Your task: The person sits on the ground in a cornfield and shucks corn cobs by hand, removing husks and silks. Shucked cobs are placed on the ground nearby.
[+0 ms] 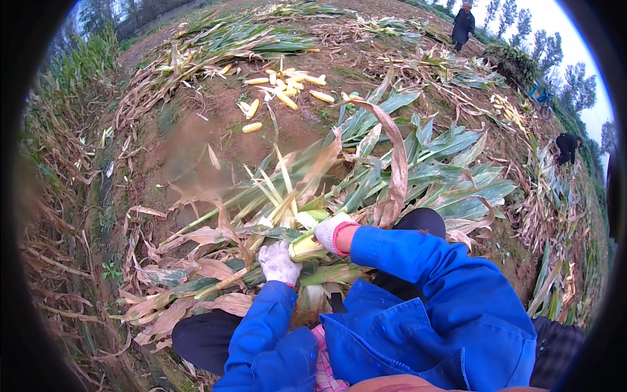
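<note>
A corn ear (307, 248), partly in its green husk, lies between my two gloved hands. My left hand (279, 262) is closed around its left end, in a white knit glove. From the right, my right hand (331, 232), gloved in white with a pink cuff, grips the husk along the ear's upper side. My fingertips are largely hidden. Pale peeled husk leaves (307, 218) stick out just beyond the hands. Under and around them lies a heap of cut cornstalks (362, 183) with green and dry brown leaves.
Husked yellow corn ears (289, 83) are piled on the soil ahead. More cut stalks (245, 39) lie beyond. Another corn pile (507, 112) is at the right. One person (463, 27) stands far off; another (568, 148) bends at the right. Standing corn (81, 63) borders the left.
</note>
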Available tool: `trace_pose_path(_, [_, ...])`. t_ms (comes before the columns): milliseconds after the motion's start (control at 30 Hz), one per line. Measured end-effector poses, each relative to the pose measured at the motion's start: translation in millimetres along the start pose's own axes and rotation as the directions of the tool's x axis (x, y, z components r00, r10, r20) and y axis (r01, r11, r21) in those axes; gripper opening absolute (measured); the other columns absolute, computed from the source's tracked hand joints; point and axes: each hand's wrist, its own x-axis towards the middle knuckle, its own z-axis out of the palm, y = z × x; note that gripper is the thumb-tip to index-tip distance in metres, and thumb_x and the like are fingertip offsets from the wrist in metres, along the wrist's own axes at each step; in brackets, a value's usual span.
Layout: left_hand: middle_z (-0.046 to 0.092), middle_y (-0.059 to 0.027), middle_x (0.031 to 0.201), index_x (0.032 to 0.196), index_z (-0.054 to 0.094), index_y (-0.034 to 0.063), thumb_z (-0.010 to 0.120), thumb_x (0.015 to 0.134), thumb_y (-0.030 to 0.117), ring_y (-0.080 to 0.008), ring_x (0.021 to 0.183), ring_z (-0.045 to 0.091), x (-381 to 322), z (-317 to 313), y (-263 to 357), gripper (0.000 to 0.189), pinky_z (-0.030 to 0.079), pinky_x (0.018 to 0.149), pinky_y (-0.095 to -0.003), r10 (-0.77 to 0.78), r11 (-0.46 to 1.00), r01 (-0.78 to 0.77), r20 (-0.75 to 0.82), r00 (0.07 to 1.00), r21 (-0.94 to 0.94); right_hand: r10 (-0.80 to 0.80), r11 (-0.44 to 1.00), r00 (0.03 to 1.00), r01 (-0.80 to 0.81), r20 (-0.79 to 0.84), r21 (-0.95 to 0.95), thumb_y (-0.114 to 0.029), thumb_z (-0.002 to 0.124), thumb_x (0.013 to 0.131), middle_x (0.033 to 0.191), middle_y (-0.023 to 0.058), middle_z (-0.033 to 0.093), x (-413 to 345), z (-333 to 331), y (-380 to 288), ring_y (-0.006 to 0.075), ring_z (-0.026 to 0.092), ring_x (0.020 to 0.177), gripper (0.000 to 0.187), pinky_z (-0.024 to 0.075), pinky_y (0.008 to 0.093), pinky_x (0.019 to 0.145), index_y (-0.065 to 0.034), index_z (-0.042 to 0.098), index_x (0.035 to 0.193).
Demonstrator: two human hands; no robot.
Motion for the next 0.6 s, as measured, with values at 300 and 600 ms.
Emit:
trace_pose_path(300, [0.068, -0.0171, 0.115, 0.129, 0.064, 0.0108, 0.076, 0.075, 0.051, -0.0352, 0.103, 0.071, 6, 14, -7, 0.069, 0.055, 0.093, -0.0459, -0.138, 0.987, 0.146, 0.116, 0.984, -0.066, -0.112, 0.965, 0.993, 0.119, 0.043, -0.234, -0.020, 0.061, 0.095, 0.100, 0.0164, 0.078, 43, -5, 25, 0.0346, 0.077, 0.093, 0.026, 0.0599, 0.0474, 0.075, -0.0063, 0.077, 0.111])
trace_pose_path(600, [0.071, -0.0171, 0.107, 0.119, 0.070, 0.0080, 0.074, 0.077, 0.052, -0.0368, 0.099, 0.072, 10, 33, -14, 0.061, 0.057, 0.089, -0.0468, -0.187, 0.956, 0.195, 0.054, 0.981, -0.220, 0.249, 0.968, 0.939, -0.234, -0.239, 0.090, -0.021, 0.059, 0.094, 0.095, 0.0172, 0.078, 31, 38, -3, 0.0371, 0.077, 0.089, 0.024, 0.0589, 0.0498, 0.074, -0.0079, 0.078, 0.097])
